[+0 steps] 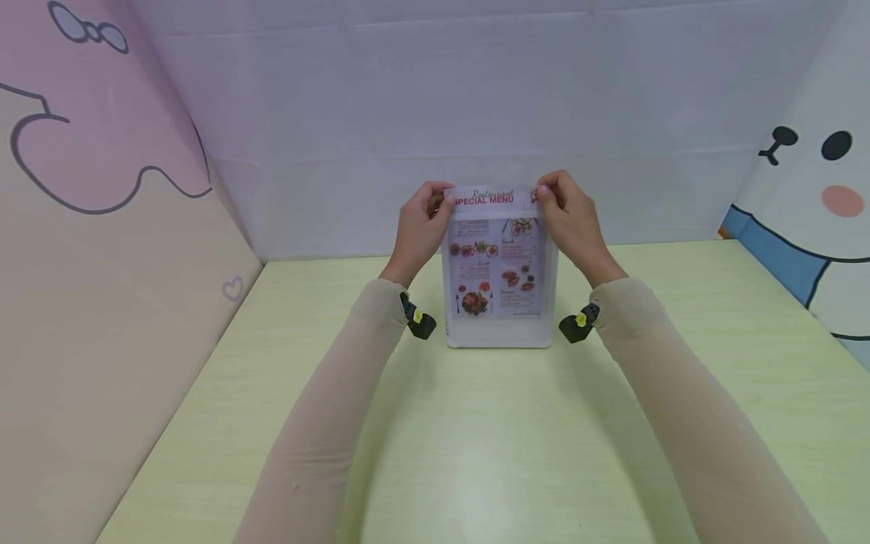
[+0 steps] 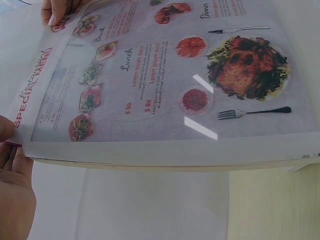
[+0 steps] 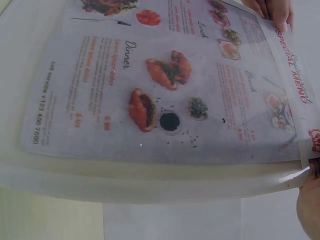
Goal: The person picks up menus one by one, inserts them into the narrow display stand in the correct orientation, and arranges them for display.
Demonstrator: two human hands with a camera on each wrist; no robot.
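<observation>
A printed menu sheet (image 1: 499,264) headed "SPECIAL MENU" stands upright in a clear acrylic holder (image 1: 499,338) at the middle of the table. Its top strip sticks out above the holder. My left hand (image 1: 443,199) pinches the sheet's top left corner, and my right hand (image 1: 544,193) pinches the top right corner. In the left wrist view the menu (image 2: 160,80) fills the frame, with my left hand (image 2: 11,150) at its title edge. The right wrist view shows the dinner side of the menu (image 3: 165,85) and my right hand (image 3: 310,200) at the corner.
The pale green table (image 1: 476,438) stretches toward me between my sleeved forearms. A white back wall (image 1: 476,113) rises just behind the holder. Cartoon-printed panels close off the left side (image 1: 102,227) and the right side (image 1: 809,211).
</observation>
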